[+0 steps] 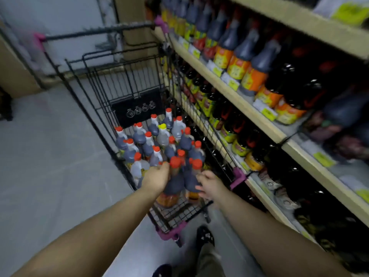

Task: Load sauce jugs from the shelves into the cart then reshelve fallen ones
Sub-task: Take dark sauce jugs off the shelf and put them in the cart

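Sauce jugs [159, 136] with red caps stand packed in the far end of the wire cart [119, 80], parked just beside the shelves [235, 94]. My left hand [157, 176] grips a dark jug [173, 186] by its neck. My right hand [209, 184] curls round a second jug [190, 182] beside it. Both are over the cart's near end. I judge it best to lower them straight, bases flat on the wire and snug against the standing ones, before letting go.

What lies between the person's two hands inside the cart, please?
Head view: two red-capped sauce jugs, side by side, between the left hand and right hand.
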